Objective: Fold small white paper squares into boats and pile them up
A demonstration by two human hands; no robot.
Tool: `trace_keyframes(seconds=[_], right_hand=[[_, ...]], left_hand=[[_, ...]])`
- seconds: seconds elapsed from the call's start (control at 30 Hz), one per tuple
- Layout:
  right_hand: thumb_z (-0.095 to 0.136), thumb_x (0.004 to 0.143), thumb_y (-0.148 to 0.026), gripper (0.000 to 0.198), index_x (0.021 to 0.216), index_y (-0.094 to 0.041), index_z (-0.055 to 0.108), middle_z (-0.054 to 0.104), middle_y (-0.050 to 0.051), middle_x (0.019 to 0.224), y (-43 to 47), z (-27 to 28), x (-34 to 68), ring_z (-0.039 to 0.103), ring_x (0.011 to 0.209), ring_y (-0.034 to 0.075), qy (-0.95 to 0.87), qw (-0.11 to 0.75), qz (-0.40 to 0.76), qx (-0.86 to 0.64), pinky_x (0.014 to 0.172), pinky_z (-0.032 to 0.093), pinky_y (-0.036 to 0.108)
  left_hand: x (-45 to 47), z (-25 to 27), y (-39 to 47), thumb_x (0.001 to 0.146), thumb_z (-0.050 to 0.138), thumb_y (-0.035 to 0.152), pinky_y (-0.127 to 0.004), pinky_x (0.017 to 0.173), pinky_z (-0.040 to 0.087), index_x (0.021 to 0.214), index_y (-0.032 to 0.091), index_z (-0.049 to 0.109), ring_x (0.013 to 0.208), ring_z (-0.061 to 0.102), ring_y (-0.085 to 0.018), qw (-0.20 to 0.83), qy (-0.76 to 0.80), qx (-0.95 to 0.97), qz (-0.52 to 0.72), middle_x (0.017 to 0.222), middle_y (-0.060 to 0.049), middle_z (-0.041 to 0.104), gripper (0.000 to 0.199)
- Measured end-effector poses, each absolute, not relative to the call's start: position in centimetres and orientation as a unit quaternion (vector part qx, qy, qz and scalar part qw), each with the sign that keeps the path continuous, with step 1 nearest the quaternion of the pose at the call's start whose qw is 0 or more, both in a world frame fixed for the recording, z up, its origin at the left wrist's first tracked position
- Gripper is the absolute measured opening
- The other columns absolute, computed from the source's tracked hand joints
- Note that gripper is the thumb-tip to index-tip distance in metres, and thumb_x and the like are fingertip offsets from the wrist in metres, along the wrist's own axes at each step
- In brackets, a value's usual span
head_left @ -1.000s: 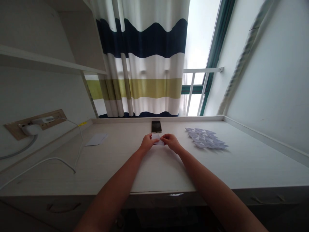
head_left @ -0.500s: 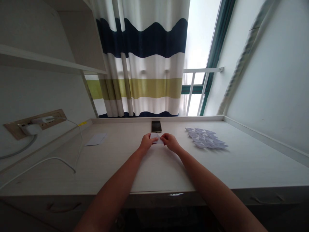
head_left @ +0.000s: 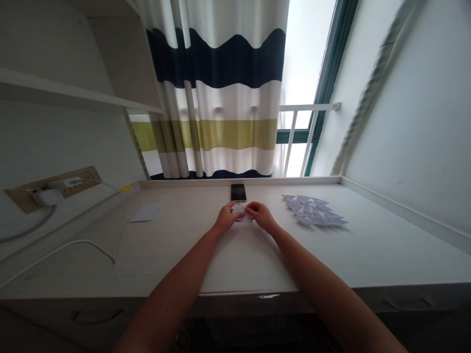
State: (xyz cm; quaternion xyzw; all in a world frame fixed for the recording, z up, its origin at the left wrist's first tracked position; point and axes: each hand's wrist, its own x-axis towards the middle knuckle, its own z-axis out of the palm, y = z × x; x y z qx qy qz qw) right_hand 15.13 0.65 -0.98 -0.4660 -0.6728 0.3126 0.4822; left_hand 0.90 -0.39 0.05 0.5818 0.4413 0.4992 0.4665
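Between my two hands is a small piece of white paper (head_left: 239,209), held above the desk (head_left: 246,260) just on the near side of a dark phone (head_left: 238,193). My left hand (head_left: 225,217) grips its left side, thumb on top. The fingers of my right hand (head_left: 258,214) pinch its right edge. Fine creases in the paper are too small to make out. To the right lie several folded white paper pieces (head_left: 314,211), set out in rows. Flat sheets of white paper (head_left: 146,213) rest on the desk at the left.
A white cable (head_left: 124,211) runs from a charger in the wall socket (head_left: 55,189) across the desk's left side. A raised rim (head_left: 206,183) borders the back, below the striped curtain (head_left: 221,98). Shelves (head_left: 73,93) overhang the upper left.
The paper has turned slightly and shifted a little to the right. My left hand has moved slightly right with it, while my right hand stays almost in place.
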Motion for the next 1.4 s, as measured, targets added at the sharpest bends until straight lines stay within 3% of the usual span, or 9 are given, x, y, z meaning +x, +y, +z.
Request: trace_keyframes(seconds=[0.2,0.33,0.67,1.13,1.4], right_hand=[[0.054,0.064,-0.031,0.015,0.061,-0.016,0.055,0.051,-0.002,0.054,0.8,-1.0,15.2,0.043,0.049,0.01,-0.651,0.496,0.333,-0.469,0.048,0.035,0.023],[0.054,0.062,-0.03,0.014,0.058,-0.016,0.053,0.048,-0.003,0.051,0.5,-0.7,15.1,0.041,0.047,0.009,-0.63,0.502,0.357,-0.472,0.046,0.033,0.023],[0.054,0.062,-0.028,0.013,0.059,-0.016,0.053,0.049,-0.003,0.053,-0.4,0.2,14.9,0.044,0.05,0.01,-0.593,0.506,0.425,-0.46,0.049,0.036,0.024],[0.057,0.058,-0.028,0.013,0.056,-0.016,0.053,0.047,-0.005,0.05,-0.7,0.7,14.8,0.042,0.049,0.008,-0.549,0.531,0.464,-0.449,0.049,0.033,0.023],[0.056,0.059,-0.028,0.013,0.056,-0.017,0.051,0.045,-0.005,0.048,-0.4,0.3,14.8,0.039,0.048,0.008,-0.576,0.534,0.425,-0.45,0.048,0.03,0.023]], left_hand=[[1.1,0.1,-0.7,0.054,0.069,0.021,-0.021,0.048,0.048,0.081,0.014,0.052,0.055,0.054,-0.01,0.434,0.44,0.621,0.482,0.061,0.004,0.054,0.033],[1.1,-0.3,-0.6,0.063,0.063,0.029,-0.021,0.047,0.046,0.084,0.015,0.052,0.053,0.054,-0.011,0.434,0.424,0.632,0.482,0.058,0.003,0.053,0.028],[0.9,-0.4,-0.5,0.068,0.057,0.033,-0.02,0.048,0.036,0.076,0.016,0.055,0.051,0.053,-0.012,0.317,0.445,0.656,0.521,0.053,0.002,0.056,0.019],[0.9,-0.2,-0.6,0.066,0.055,0.021,-0.021,0.056,0.04,0.069,0.015,0.058,0.062,0.056,-0.012,0.353,0.382,0.666,0.534,0.064,0.0,0.061,0.007],[0.6,-0.1,-0.6,0.068,0.058,0.036,-0.021,0.053,0.039,0.069,0.014,0.059,0.056,0.052,-0.01,0.38,0.38,0.673,0.508,0.06,0.0,0.058,0.022]])
